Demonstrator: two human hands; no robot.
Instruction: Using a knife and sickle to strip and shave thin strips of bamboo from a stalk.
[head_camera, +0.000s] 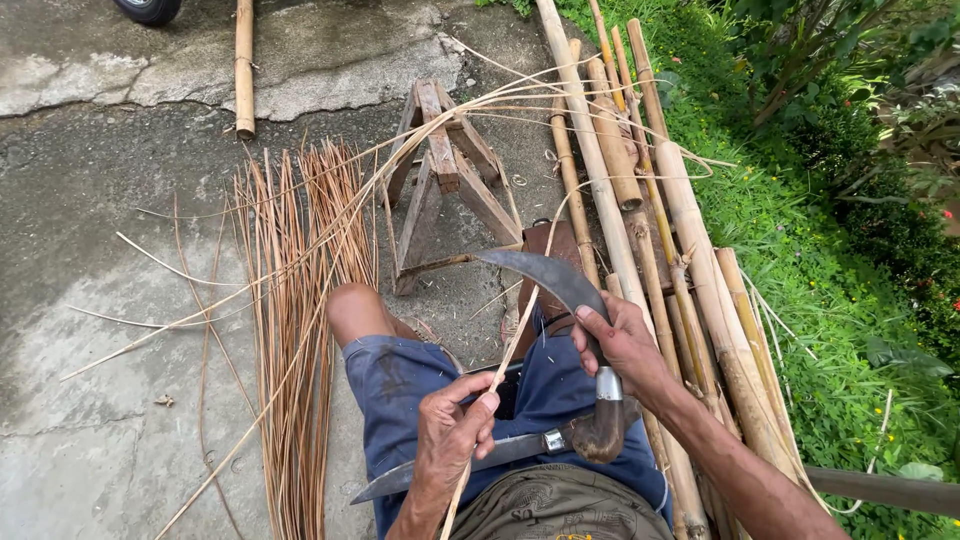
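Sitting on the concrete ground (100, 300), a person in blue shorts (400, 375) works a thin bamboo strip (505, 355) over the lap. The right hand (622, 345) is closed around the handle of a curved knife (545, 275), thumb laid along the back of the dark blade, which arcs up and away to the left. The left hand (452, 425) pinches the strip between thumb and fingers, the other fingers loosely curled; the strip runs from that pinch up past the blade and trails off in a long arc over the ground. A second knife (480, 458), long and straight, lies across the thighs, held by neither hand.

The strip looks light, springy and thin enough to split or kink, with edges that are probably sharp, so a close pinch near the blade seems the safest hold.

A bundle of finished strips (300, 300) lies on the ground to the person's left. A low wooden trestle (440, 170) stands ahead of the knees. Thick bamboo poles (690, 260) are stacked along the right, beside grass (830, 300). Another pole (244, 65) lies farther off on the concrete, near a tyre (148, 8) at the top edge.
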